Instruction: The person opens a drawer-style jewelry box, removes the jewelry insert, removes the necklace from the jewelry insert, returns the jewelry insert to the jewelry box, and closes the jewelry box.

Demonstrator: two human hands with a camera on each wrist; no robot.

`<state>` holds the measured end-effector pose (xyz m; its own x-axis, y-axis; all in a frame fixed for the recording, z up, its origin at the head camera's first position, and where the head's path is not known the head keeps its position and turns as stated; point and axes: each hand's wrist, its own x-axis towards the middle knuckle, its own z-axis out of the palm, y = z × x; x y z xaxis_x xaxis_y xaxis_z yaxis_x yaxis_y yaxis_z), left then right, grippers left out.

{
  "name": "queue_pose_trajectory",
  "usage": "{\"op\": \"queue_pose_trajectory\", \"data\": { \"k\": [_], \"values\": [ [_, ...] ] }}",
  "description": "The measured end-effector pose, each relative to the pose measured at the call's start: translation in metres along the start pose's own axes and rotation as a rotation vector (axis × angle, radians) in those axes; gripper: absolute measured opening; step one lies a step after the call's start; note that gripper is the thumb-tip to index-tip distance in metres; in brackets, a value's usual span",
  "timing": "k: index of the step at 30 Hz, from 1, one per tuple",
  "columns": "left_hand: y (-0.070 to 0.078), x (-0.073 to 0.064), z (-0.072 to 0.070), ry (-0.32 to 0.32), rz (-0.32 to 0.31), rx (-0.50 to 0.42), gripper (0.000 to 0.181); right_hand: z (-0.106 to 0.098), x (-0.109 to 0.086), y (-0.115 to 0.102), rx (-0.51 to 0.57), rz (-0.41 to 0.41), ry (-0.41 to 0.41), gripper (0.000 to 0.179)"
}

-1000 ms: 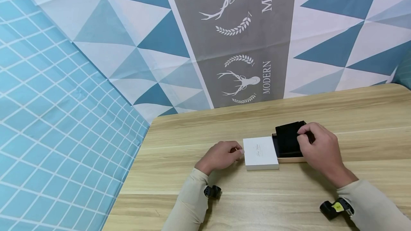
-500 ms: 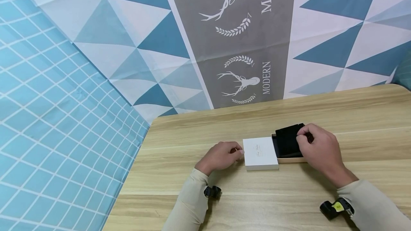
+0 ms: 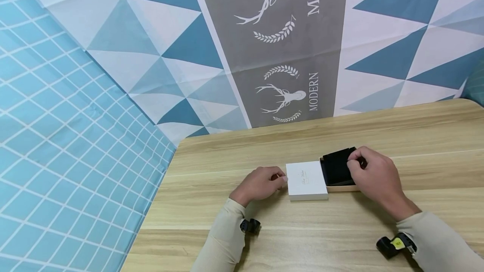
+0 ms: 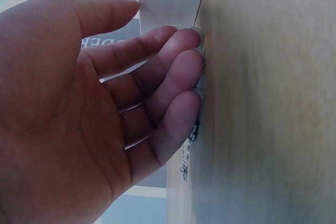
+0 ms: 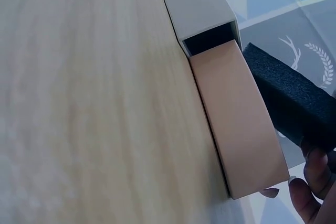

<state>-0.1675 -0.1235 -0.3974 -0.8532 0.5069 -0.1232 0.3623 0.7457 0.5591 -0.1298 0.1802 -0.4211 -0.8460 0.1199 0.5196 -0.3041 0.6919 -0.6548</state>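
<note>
A white box sleeve (image 3: 306,180) with small printed lettering lies on the table. Its tan inner tray (image 5: 236,119) is slid out to the right. My right hand (image 3: 378,176) pinches a black foam pad (image 3: 335,168) by its right side, and the pad sits tilted over the tray. In the right wrist view the foam (image 5: 289,90) slants up above the tray's wall. My left hand (image 3: 259,184) has its thumb and fingertips at the sleeve's left end, fingers loosely bent. Past those fingertips, the left wrist view shows a thin silver chain (image 4: 184,171).
The wood-grain table (image 3: 211,158) runs back to a wall cloth with blue triangles and a grey deer panel (image 3: 287,53). Blue gridded cloth (image 3: 75,146) borders the table's left edge. Both wrists carry black cameras.
My right hand has shifted slightly left, and the black foam pad has tilted down lower into the tray. The left hand and the sleeve have stayed in place.
</note>
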Motion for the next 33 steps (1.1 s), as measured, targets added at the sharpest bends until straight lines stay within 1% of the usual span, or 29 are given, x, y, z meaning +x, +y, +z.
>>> {"op": "queue_pose_trajectory", "data": {
  "k": [8, 14, 28, 33],
  "values": [
    [-0.0015, 0.0006, 0.0026, -0.004, 0.003, -0.049, 0.027, 0.0001, -0.0008, 0.0007, -0.023, 0.014, -0.053, 0.013],
    [-0.0005, -0.0007, 0.0026, -0.013, 0.003, -0.041, 0.024, 0.0011, -0.0015, 0.0012, -0.029, 0.015, -0.072, 0.014],
    [0.0014, -0.0014, 0.001, -0.013, -0.01, -0.032, 0.024, 0.0024, 0.0001, 0.0017, -0.048, 0.04, -0.122, 0.012],
    [0.0011, -0.0012, 0.0012, -0.014, -0.01, -0.027, 0.024, 0.0029, 0.0008, 0.0017, -0.046, 0.042, -0.126, 0.01]
  ]
}}
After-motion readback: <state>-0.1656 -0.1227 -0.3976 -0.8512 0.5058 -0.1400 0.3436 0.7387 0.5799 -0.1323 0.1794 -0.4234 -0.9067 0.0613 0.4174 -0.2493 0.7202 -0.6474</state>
